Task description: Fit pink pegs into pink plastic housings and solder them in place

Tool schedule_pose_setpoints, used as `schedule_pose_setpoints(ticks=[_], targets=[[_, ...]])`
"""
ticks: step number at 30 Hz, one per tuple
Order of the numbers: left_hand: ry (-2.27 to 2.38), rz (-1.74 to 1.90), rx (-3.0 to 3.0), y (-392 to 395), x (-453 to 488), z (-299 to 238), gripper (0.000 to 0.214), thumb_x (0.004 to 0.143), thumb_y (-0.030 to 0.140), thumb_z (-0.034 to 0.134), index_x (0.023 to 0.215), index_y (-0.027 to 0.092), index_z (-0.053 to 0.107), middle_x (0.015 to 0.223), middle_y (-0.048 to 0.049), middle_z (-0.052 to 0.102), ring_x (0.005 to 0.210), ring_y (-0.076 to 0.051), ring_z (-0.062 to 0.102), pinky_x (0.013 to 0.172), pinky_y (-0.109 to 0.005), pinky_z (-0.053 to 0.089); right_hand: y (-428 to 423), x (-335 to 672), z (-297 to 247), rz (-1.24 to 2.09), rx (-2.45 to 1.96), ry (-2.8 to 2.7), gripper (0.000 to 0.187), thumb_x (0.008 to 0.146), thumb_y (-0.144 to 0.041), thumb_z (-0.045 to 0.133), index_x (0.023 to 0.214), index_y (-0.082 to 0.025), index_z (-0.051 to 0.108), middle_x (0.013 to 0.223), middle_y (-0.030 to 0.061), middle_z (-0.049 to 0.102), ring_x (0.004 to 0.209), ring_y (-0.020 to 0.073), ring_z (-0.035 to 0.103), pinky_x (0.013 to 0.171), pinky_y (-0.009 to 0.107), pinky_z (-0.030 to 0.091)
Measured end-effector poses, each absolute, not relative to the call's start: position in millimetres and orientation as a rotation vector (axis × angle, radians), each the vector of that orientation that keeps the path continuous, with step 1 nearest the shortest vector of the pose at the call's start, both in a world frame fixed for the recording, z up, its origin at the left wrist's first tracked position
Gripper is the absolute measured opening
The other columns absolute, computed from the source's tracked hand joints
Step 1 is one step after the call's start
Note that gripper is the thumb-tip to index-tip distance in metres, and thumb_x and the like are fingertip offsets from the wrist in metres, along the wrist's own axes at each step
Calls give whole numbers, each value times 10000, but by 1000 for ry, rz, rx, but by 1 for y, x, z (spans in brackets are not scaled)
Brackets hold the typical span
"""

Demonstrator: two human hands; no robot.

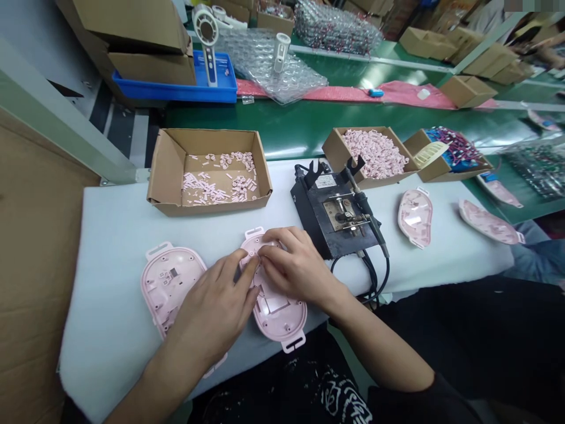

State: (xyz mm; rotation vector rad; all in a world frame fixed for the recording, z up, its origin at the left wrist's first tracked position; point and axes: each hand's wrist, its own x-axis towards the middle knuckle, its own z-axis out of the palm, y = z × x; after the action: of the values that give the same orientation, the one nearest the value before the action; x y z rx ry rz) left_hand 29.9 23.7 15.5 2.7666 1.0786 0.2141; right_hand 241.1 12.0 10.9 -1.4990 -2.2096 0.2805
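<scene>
Both my hands rest on a pink plastic shell (278, 312) that lies open side up near the front edge of the white table (115, 235). My left hand (216, 309) lies over its left side, fingers together, fingertips pressing near the shell's top. My right hand (293, 265) curls over the top end, its fingertips pinched against my left fingertips; what they hold is too small to see. A second pink shell (170, 282) lies just left, partly under my left wrist.
A cardboard box (207, 171) of small pink pieces stands behind the shells. A black soldering iron stand (338, 215) with its cable sits to the right. Further right are another box of pink parts (371, 153), a box of wired parts (454, 153) and two more pink shells (415, 217).
</scene>
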Motion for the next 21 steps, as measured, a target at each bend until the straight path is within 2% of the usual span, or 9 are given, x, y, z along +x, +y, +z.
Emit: schedule_pose_setpoints(ticks=[7, 13, 21], targets=[[1117, 310, 2783, 23, 28, 8, 433, 1017, 298, 456, 1433, 185, 494, 1358, -141, 577, 1146, -279, 592, 913, -452, 556, 24, 231, 14, 457, -1481, -2102, 309, 971, -151, 510, 1268, -194, 582, 1382, 111, 577, 1264, 265, 501, 1065, 464, 471], [1073, 631, 2988, 32, 20, -12, 406, 959, 312, 506, 1332, 175, 590, 1213, -112, 676, 991, -227, 674, 751, -328, 577, 39, 224, 6, 548, -1476, -2065, 337, 935, -121, 550, 1248, -236, 601, 1388, 69, 587, 1287, 254, 523, 1098, 451, 468], [1013, 565, 3197, 43, 11, -30, 480, 870, 380, 628, 1332, 250, 612, 1198, -86, 710, 953, -197, 726, 724, -248, 603, 44, 224, 12, 644, -1513, -2061, 337, 901, -159, 642, 1217, -277, 616, 1330, 16, 619, 1215, 231, 581, 1079, 418, 459]])
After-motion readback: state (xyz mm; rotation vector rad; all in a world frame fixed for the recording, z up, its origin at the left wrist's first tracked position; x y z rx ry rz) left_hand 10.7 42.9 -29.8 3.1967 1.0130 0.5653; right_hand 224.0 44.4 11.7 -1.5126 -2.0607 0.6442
